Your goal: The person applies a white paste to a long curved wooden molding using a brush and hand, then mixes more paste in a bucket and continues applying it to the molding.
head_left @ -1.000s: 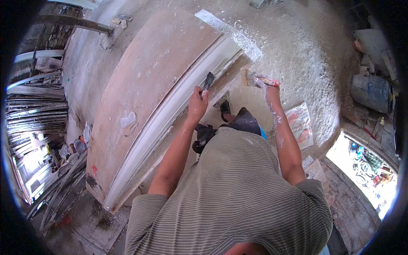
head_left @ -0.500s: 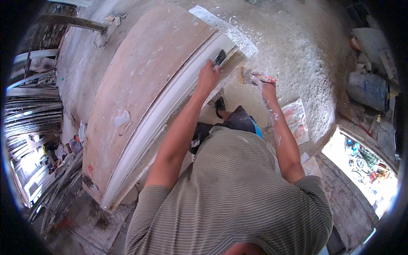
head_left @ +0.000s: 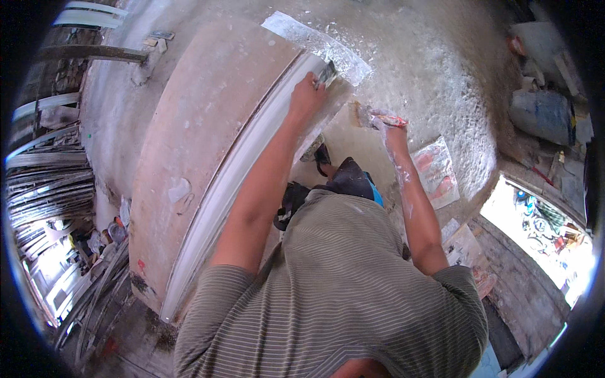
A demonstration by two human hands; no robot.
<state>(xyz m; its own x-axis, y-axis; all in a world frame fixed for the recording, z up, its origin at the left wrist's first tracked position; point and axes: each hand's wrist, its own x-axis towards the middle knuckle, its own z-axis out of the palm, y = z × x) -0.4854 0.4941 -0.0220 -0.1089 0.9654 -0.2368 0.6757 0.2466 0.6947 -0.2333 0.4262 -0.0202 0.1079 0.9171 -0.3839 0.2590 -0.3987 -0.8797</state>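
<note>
White moulding (head_left: 214,211) is lining the curved board (head_left: 208,113), seemingly formed full-length, remaining work unclear, while your left hand (head_left: 308,94) is gripping a scraper (head_left: 328,73) near its far end, your right hand (head_left: 395,130) a brush (head_left: 380,117).

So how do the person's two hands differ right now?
The left hand holds a dark, flat tool; the right hand holds what looks like a brush with tan bristles.
The left hand is at the far end of the white strip, while the right hand is off to the right, away from it.
The right forearm has white splashes; the left forearm looks clean.
Both hands are bare.
</note>
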